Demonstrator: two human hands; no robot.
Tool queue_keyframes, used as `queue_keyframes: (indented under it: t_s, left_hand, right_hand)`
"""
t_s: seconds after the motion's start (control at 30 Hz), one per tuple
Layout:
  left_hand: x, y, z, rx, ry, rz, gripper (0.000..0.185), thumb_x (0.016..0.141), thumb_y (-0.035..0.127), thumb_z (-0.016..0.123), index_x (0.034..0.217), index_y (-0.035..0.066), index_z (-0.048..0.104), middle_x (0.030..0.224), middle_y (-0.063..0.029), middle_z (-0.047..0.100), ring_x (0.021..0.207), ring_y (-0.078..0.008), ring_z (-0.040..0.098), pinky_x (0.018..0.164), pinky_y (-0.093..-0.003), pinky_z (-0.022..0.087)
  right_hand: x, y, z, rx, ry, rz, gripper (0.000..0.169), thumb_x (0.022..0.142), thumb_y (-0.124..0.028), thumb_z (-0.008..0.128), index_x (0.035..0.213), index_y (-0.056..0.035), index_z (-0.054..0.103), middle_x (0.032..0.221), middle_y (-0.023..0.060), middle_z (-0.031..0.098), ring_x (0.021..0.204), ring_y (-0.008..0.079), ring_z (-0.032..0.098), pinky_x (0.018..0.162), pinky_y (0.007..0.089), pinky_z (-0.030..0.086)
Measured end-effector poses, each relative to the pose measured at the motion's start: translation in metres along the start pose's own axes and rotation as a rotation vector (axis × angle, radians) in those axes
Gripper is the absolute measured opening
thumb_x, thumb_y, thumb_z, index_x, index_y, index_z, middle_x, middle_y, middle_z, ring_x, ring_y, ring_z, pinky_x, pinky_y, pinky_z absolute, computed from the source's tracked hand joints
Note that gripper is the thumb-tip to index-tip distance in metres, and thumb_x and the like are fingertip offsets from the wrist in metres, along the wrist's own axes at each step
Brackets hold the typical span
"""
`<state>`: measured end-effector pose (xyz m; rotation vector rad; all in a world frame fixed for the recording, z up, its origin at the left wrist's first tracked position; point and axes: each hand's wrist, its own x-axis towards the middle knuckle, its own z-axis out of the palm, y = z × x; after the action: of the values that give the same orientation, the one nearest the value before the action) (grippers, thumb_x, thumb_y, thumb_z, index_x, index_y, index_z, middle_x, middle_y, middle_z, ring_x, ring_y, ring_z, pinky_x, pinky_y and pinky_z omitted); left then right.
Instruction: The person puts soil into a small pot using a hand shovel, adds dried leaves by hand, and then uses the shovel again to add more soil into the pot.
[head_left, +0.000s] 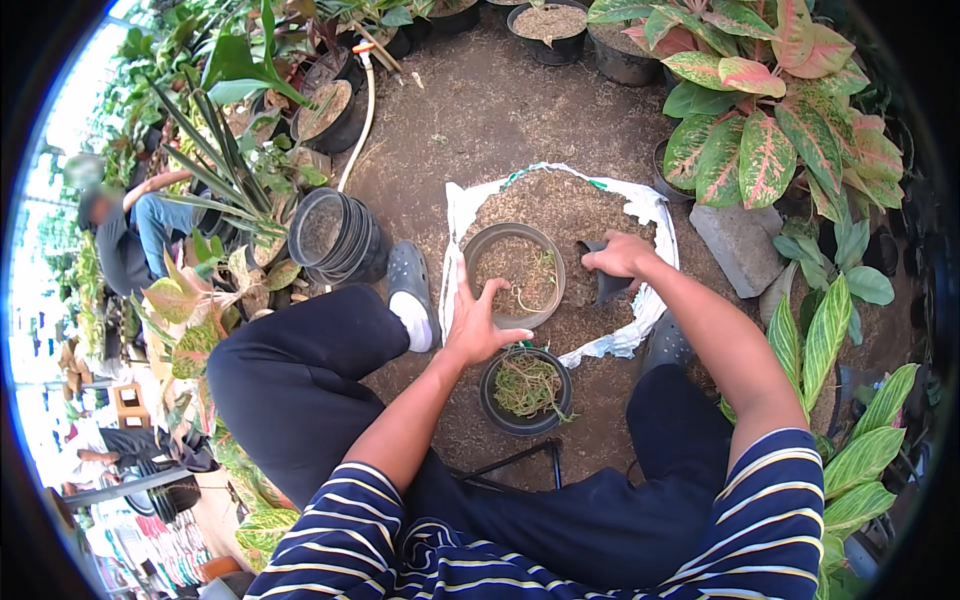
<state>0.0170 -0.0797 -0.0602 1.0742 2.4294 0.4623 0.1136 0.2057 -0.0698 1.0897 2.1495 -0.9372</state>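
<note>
My left hand (481, 315) is spread over the near left rim of a round plastic pot (551, 315), which holds soil mix, small green sprigs and a pale curved root or stem. The pot stands in an opened white sack (660, 225) filled with brown, husk-like planting mix (540, 195). At the right, my right hand (619, 256) grips a dark, curved scoop-like piece (611, 286) resting in the mix. Just below the sack, a black pot (517, 429) is filled with a tangle of thin green and brown plant cuttings (527, 384).
Stacked black pots (337, 236) stand beside my left shoe. A concrete block (739, 247) lies right of the sack. Potted plants with pink-green leaves (765, 150) crowd the right. A pale hose (369, 120) runs along the ground. A person (124, 232) sits among plants at far left.
</note>
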Motion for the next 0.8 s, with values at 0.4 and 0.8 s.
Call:
queue_keyframes:
  t_s: [0.4, 0.8]
  left_hand:
    - [0.001, -0.013, 0.0, -0.105, -0.08, -0.02, 0.081, 0.065, 0.049, 0.093, 0.128, 0.02, 0.052, 0.158, -0.0405, -0.013, 0.149, -0.0596, 0.005, 0.122, -0.0567, 0.021]
    - [0.003, -0.016, 0.0, -0.072, -0.076, 0.004, 0.084, 0.064, 0.049, 0.094, 0.13, 0.017, 0.052, 0.159, -0.0368, -0.013, 0.149, -0.0595, 0.007, 0.121, -0.0569, 0.023]
  right_hand:
    - [0.0, 0.021, 0.043, 0.011, -0.042, 0.147, 0.078, 0.078, -0.058, 0.068, 0.133, -0.0024, 0.059, 0.127, 0.0184, 0.065, 0.119, 0.0308, 0.064, 0.09, 0.0431, 0.058]
    - [0.037, 0.041, 0.009, -0.537, 0.292, 0.032, 0.074, 0.079, -0.058, 0.071, 0.13, -0.0057, 0.058, 0.123, 0.021, 0.064, 0.113, 0.034, 0.064, 0.094, 0.0431, 0.052]
